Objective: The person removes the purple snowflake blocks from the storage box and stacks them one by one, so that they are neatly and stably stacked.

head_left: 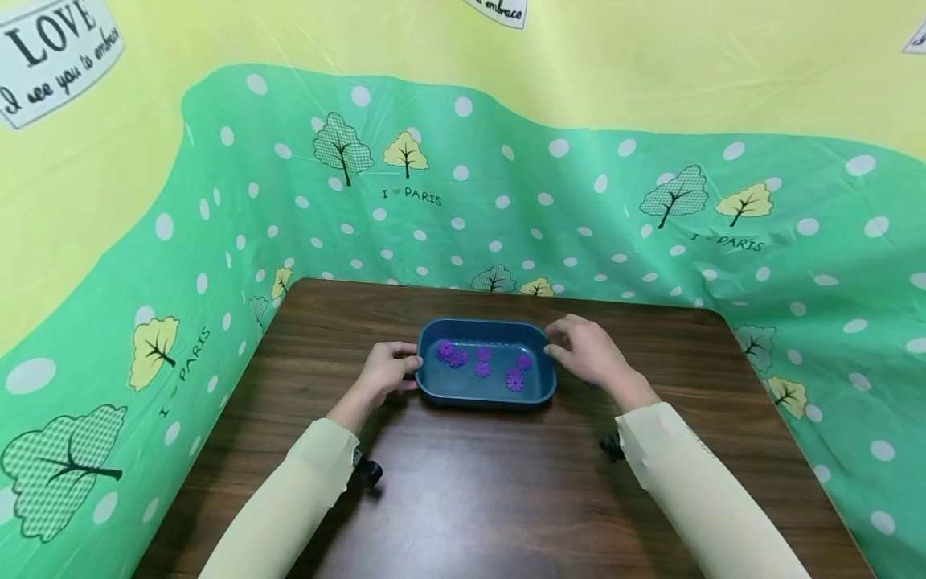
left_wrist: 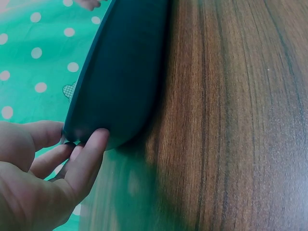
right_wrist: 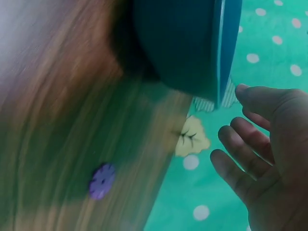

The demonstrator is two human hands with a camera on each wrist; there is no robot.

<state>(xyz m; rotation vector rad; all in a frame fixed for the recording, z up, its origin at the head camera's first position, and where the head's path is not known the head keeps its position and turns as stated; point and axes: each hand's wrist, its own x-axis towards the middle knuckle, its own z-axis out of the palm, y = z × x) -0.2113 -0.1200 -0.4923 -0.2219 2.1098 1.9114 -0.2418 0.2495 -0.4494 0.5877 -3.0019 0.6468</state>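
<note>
left hand [head_left: 388, 368] gripping tray [head_left: 463, 389], 9 o'clock | right hand [head_left: 589, 351] hovering loose-fingered, 3 o'clock, contact unclear | one-sided hold risking tilt

Blue tray [head_left: 463, 388] of purple flower-shaped pieces [head_left: 482, 369], one end held by your left hand [head_left: 387, 370].
The tray is oblong, round-cornered and open at the top, its long sides running from your left grip towards your right hand [head_left: 586, 350], which is at the opposite end. Inside, some pieces lie near your left fingertips, others about midway between your hands, others nearer your right. A loose purple piece [right_wrist: 102, 181], notched and dark-centred, lies outside the tray, near your right hand.
</note>
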